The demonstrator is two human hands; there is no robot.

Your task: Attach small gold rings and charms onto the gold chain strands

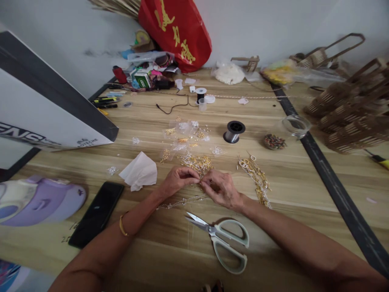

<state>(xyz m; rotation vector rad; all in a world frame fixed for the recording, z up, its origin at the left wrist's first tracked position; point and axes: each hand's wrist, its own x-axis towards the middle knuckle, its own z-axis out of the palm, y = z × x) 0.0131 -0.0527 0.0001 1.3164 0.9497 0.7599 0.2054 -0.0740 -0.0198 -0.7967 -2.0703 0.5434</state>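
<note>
My left hand and my right hand meet at the middle of the table, thumbs and fingers pinched together. Whatever sits between the fingertips is too small to make out. Just beyond them lies a heap of gold and silver beads. A thin beaded chain runs on the wood under and in front of my hands. Open-bladed scissors with pale handles rest nearer to me. To the right is a bundle of gold and silver chains.
Beyond the beads stand a spool of wire and a jar of dark beads. At left are a white tissue, a phone, a purple bottle and a large box. Wooden baskets crowd the right.
</note>
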